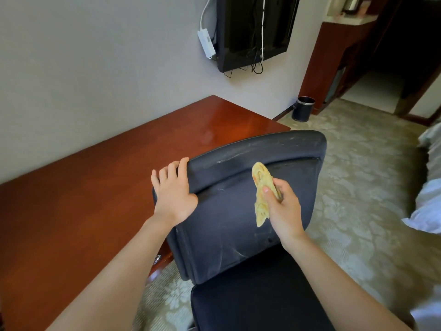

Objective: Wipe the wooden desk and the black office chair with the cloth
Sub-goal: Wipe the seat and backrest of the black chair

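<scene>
Close to the back of the black chair (226, 225), my right grip (284, 209) is curled round the yellow cloth (261, 185). My left grip (174, 194) holds the chair's top corner, and the brown worktop (83, 199) stands just beside.

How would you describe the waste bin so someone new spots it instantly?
Find the wooden desk along the grey wall. Just past its far right corner, on the carpet against that wall, stands the waste bin. It is a small dark cylinder with a shiny rim, unlike the tall reddish cabinet beside it.
</scene>
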